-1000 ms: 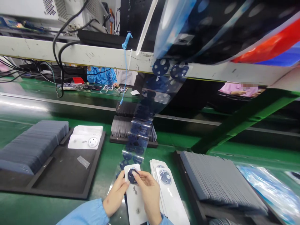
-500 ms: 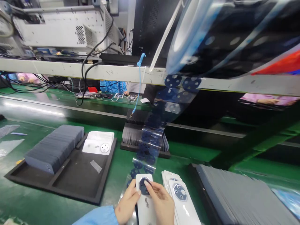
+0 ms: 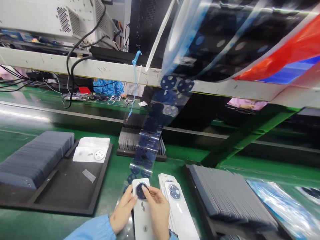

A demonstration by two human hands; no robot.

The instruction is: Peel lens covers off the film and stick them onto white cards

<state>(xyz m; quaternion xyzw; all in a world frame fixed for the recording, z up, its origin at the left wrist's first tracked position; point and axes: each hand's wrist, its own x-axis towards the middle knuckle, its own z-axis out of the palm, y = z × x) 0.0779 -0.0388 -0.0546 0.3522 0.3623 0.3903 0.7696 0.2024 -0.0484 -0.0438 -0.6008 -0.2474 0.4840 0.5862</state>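
A white phone back cover [image 3: 140,218] with a round camera ring near its top stands tilted up in front of me. My left hand [image 3: 123,208] grips its left edge between thumb and fingers. At the camera ring, a dark round sticker [image 3: 140,191] with holes sits under the thumb of my right hand [image 3: 160,210], whose fingers pinch its right edge. Just right of that hand lies a fanned pile of white covers [image 3: 183,216] with camera rings. Behind the held cover hangs a clear strip with dark round stickers [image 3: 146,156].
A black tray [image 3: 72,186] on the left holds a row of grey sheets [image 3: 37,158] and white covers [image 3: 91,149]. Further grey sheets [image 3: 225,190] fill a tray at right. Overhead, a large film roll [image 3: 185,43] rests by the shelf edge [image 3: 110,71]. Co-workers' sleeves show beyond.
The view has shifted to the right, so the scene slides left. Both hands keep their hold on the cover and the dark sticker, with the right thumb still pressed at the camera ring.
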